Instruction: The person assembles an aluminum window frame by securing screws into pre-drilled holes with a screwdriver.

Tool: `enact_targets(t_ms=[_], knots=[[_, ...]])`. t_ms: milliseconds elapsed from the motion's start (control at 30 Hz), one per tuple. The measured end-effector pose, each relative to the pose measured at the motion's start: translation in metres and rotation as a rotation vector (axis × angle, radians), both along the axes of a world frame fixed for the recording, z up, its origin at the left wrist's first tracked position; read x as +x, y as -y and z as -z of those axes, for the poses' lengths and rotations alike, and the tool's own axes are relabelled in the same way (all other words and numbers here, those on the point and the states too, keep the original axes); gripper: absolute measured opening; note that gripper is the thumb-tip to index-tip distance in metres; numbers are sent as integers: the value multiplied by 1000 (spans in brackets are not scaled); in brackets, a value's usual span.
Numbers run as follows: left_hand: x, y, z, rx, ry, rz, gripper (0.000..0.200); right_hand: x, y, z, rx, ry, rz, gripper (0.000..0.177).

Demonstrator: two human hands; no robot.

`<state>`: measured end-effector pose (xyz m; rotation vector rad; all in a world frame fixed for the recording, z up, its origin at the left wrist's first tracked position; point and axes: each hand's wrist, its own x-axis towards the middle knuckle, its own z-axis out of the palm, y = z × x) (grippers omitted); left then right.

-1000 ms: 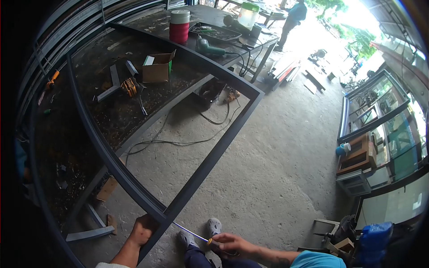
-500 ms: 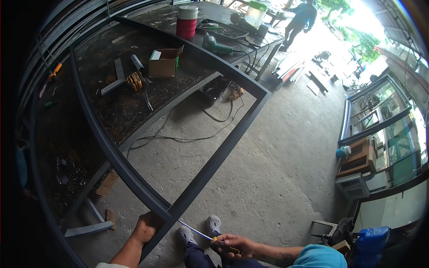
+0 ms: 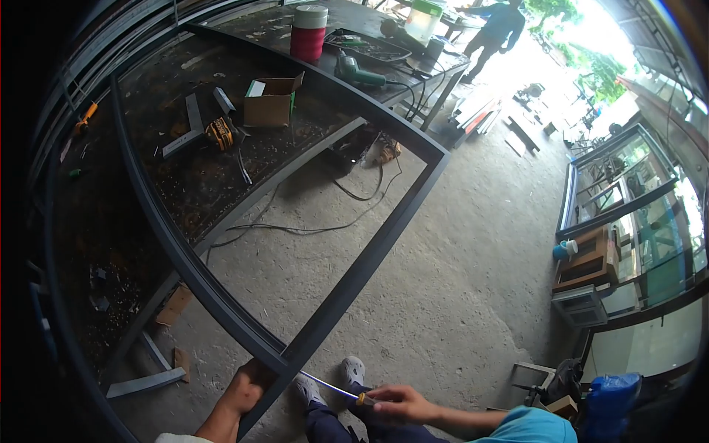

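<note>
A large dark grey metal frame (image 3: 369,258) lies over the workbench, its near corner jutting out towards me. My left hand (image 3: 245,389) is closed around the frame just below that corner, with its fingertips hidden behind the profile. In my right hand (image 3: 402,404) is a screwdriver (image 3: 336,389) with a long shiny shaft and a yellow-collared handle. The fingers pinch its handle from above. The shaft points left to the frame's corner, where its tip is hidden at or behind the profile.
On the dark workbench (image 3: 185,210) are a yellow-black power tool (image 3: 220,134), a cardboard box (image 3: 267,107), a green drill (image 3: 358,72) and a red jug (image 3: 308,40). Cables (image 3: 295,230) cross the concrete floor. Framed panels (image 3: 628,177) lean at right. Another person (image 3: 498,37) stands far back.
My right hand has shifted slightly right, its fingers now straighter on the screwdriver's handle. The frame's near corner appears a little further right. My left hand keeps its hold.
</note>
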<state>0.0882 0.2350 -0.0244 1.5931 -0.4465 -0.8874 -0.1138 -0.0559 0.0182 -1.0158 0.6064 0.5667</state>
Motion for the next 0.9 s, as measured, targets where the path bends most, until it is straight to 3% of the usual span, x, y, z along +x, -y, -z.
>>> enact_targets(t_ms=[33,67,133,233,267,467,567,600,633,733,867,900], knots=[[1,0,3,-21,11,5,56,-7,-14,13,-584,424,51,32],[1,1,2,-24,6,12,56,-11,-11,23,-588,417,56,32],[2,9,-15,3,-123,-13,57,-7,-1,26,-122,96,43,30],[2,5,-5,17,-82,4,56,2,10,26,578,-377,2,31],[0,3,-3,15,-89,5,56,0,10,22,577,-384,5,31],[4,-3,5,24,63,102,57,3,-4,-6,-523,260,-158,29],[1,-9,13,81,44,56,58,-1,-12,2,-544,266,-140,31],[3,-14,16,149,-67,86,58,-2,-14,7,-544,274,-139,33],[3,-18,18,215,-181,112,58,1,-7,18,78,-22,9,32],[7,1,-8,109,-25,127,59,-8,4,22,172,-43,-6,32],[4,1,7,3,-157,-2,55,0,10,23,381,-58,-38,33],[6,2,7,-80,-154,-17,55,2,-1,7,-467,351,-142,36]])
